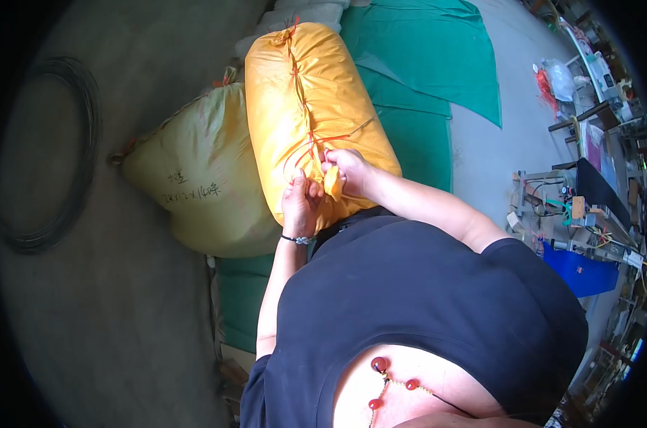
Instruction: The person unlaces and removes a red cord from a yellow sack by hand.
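Observation:
A large stuffed yellow sack (323, 93) lies in front of me, its seam laced with red cord (295, 69) down the middle. At the sack's near end, my left hand (301, 203) is closed, its thumb and fingers pinched by the red cord; a dark band is round the wrist. Just to the right of it, my right hand (346, 171) is closed in a grip at the seam, beside a gathered flap of yellow sack cloth. What lies between the fingers of each hand is too small to make out.
A pale green sack (202, 178) with black handwriting lies against the yellow one on the left. Green sheeting (423, 57) spreads beneath and beyond. A coil of dark wire (88, 135) is on the floor far left. Benches with equipment (594, 200) and a blue panel (580, 271) stand right.

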The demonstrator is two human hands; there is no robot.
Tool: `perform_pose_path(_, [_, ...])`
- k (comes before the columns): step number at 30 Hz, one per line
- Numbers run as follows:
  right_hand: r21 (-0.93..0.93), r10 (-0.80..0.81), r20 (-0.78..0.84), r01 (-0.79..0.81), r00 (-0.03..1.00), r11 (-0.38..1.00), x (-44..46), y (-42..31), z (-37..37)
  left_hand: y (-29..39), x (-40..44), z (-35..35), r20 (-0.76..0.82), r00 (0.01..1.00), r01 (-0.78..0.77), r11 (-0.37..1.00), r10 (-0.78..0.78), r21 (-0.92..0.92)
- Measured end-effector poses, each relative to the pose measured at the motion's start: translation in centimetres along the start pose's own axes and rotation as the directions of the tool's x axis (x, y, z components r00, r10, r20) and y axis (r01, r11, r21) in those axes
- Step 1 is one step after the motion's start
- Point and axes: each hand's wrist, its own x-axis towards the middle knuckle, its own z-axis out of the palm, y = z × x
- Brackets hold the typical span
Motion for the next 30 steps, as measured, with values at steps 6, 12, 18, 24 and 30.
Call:
perform_pose_path(6, [-0.167, -0.17, -0.32, 0.121, 0.932, 0.979, 0.7, 0.4, 2.4, -1.8, -1.0, 0.1, -0.063, 0.992, -0.085, 0.956, 0.106, 0.28])
perform_pose_path(12, [-0.474, -0.254, -0.348, 0.065, 0.903, 0.878, 0.9, 1.2, 1.8, -0.8, -2.6, -0.3, -0.206, 0.978, 0.072, 0.962, -0.018, 0.262])
perform_pose_path(18, [-0.863, -0.324, 0.149, 0.282, 0.934, 0.419, -3.0, -3.7, 0.9, 1.1, -0.6, -1.7, -0.002, 1.0, 0.025, 0.997, -0.025, 0.067])
perform_pose_path(24, [-0.867, -0.363, 0.499, 0.454, 0.787, -0.206, -4.4, -4.7, 5.1, 0.9, 1.7, -1.1, 0.33, 0.943, -0.18, 0.771, -0.042, 0.611])
perform_pose_path(30, [-0.744, -0.362, 0.669, 0.591, 0.65, -0.312, -4.0, -2.2, 6.1, 0.5, 1.4, -0.8, 0.264, 0.964, -0.263, 0.066, -0.011, 0.963])
